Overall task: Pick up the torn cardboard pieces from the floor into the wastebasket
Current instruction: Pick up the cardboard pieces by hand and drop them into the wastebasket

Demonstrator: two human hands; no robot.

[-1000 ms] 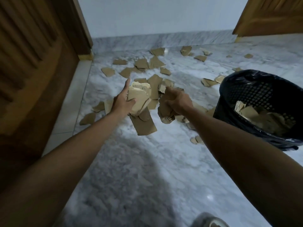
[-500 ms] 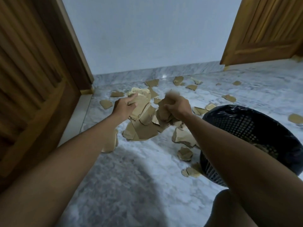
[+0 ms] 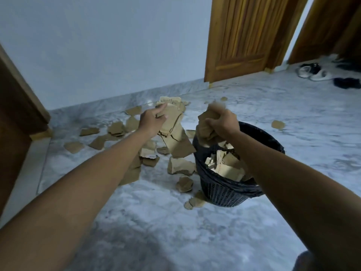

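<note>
My left hand (image 3: 151, 120) grips a thick bundle of torn cardboard pieces (image 3: 173, 126), held in the air just left of the wastebasket. My right hand (image 3: 221, 121) grips a smaller bunch of cardboard (image 3: 204, 127) over the left rim of the black mesh wastebasket (image 3: 224, 190). The basket has a black liner and holds several cardboard pieces (image 3: 226, 165). Many more torn pieces (image 3: 115, 128) lie scattered on the grey marble floor (image 3: 156, 222) to the left of the basket, a few (image 3: 184, 183) right beside it.
A dark wooden door (image 3: 17, 114) stands at the left, a lighter wooden door (image 3: 244, 36) at the back right. Shoes and dark items (image 3: 312, 72) lie on the floor far right. A white wall runs along the back.
Both hands have lifted their cardboard bundles off the floor and carried them right, toward the wastebasket. The view has swung right, showing the second door and the shoes.
</note>
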